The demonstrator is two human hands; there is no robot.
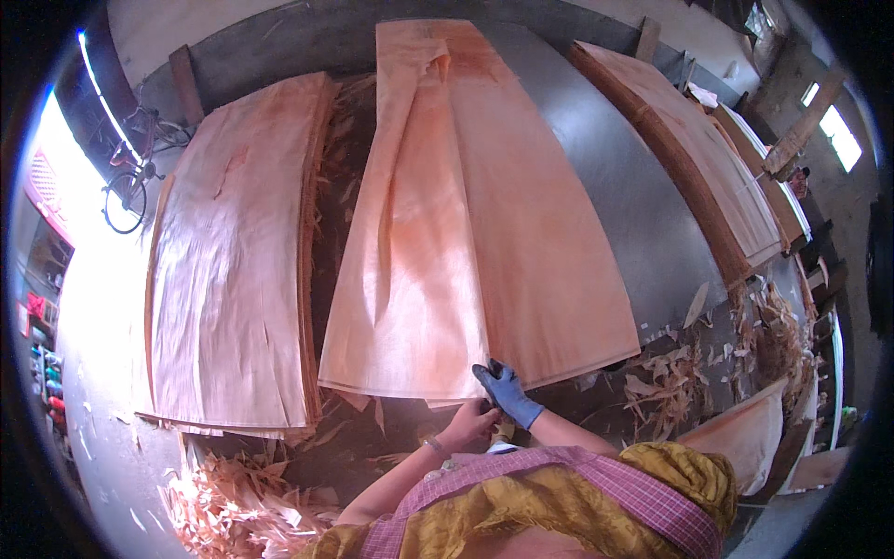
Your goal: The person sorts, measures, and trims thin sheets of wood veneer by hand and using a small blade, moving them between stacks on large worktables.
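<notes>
A large thin sheet of pale orange wood veneer (pixel 466 233) lies on a grey metal table (pixel 624 186), folded and wrinkled along its middle. My right hand (pixel 507 391), in a blue glove, grips the sheet's near edge. My bare left hand (pixel 470 421) pinches the same near edge just beside it, a bracelet on the wrist. Both forearms come in from the lower edge over a yellow and pink checked garment.
A stack of veneer sheets (pixel 233 270) lies to the left and another stack (pixel 689 158) to the right. Torn veneer scraps (pixel 233 503) litter the floor at lower left and at right (pixel 708 363). A bicycle (pixel 130 177) stands at far left. A person (pixel 799 182) stands at far right.
</notes>
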